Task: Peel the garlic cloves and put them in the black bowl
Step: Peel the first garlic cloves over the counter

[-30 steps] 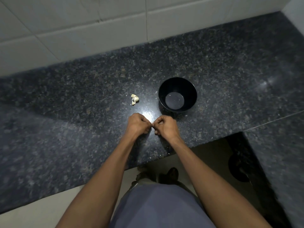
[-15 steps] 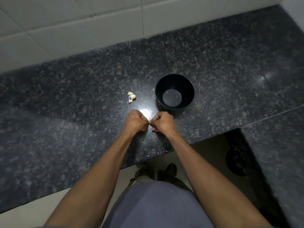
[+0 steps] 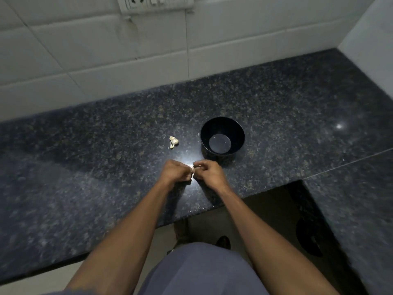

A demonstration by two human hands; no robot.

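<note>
The black bowl (image 3: 222,136) stands on the dark granite counter (image 3: 106,167), and I see nothing inside it. Just in front of it my left hand (image 3: 175,172) and my right hand (image 3: 209,171) meet with curled fingers. Between their fingertips they pinch a small pale garlic clove (image 3: 192,167), mostly hidden by the fingers. A little heap of garlic cloves with loose skin (image 3: 173,141) lies on the counter to the left of the bowl.
A white tiled wall (image 3: 148,56) backs the counter, with a socket strip (image 3: 155,3) at the top. The counter's front edge runs just below my wrists; a second slab (image 3: 350,199) extends on the right. Small bits of skin dot the counter near my hands.
The view has tilted up, showing more wall and the socket strip. Both hands stay together in front of the bowl, and a pale bit of the clove now shows between the fingertips.
</note>
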